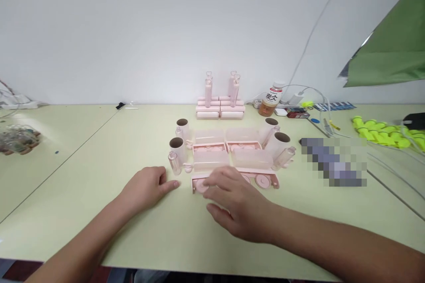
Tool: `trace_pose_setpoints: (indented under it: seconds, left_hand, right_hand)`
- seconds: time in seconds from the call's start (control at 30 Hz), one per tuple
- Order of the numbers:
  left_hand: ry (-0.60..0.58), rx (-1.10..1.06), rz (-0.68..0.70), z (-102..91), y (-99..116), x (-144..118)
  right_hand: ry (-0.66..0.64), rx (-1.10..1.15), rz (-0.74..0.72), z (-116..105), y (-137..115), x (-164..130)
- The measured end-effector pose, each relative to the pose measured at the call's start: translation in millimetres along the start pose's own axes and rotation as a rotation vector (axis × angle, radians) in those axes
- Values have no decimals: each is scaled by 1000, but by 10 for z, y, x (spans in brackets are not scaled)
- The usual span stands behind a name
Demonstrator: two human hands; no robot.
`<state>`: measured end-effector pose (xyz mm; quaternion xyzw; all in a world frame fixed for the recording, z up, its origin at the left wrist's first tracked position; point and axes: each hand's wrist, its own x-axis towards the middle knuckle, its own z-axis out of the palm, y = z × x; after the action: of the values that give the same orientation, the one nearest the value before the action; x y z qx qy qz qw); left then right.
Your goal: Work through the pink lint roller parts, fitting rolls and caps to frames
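Observation:
My left hand (148,189) rests on the table, fingers loosely bent, thumb stretched out apart from them; nothing shows in it. Over the near edge of a pink tray with round discs (263,181) hangs my right hand (234,201), its fingers spread and slightly bent. It partly hides the tray, so contact cannot be made out. Behind lie translucent pink covers (211,160) and a second row of pink trays (209,147). White rolls with cardboard cores (177,151) stand at both sides, with small clear pink bottles (174,162) beside them.
Near the wall stand pink roller-like units (231,115) bearing upright pink bottles with loops (208,93). To their right are a labelled bottle (270,99), small boxes (298,113), cables and bright yellow pieces (381,132). Green fabric (392,44) hangs upper right. A wrapped bundle (18,138) lies far left.

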<state>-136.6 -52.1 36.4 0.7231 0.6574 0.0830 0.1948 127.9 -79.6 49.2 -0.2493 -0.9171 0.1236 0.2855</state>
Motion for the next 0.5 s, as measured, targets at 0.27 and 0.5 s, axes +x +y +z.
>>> trace_pose_setpoints:
  seconds: [0.27, 0.5]
  left_hand:
    - [-62, 61, 94, -51, 295, -214]
    - [514, -343, 103, -657, 493, -67]
  right_hand:
    - [-146, 60, -23, 189, 116, -237]
    - [-258, 104, 5, 105, 182, -256]
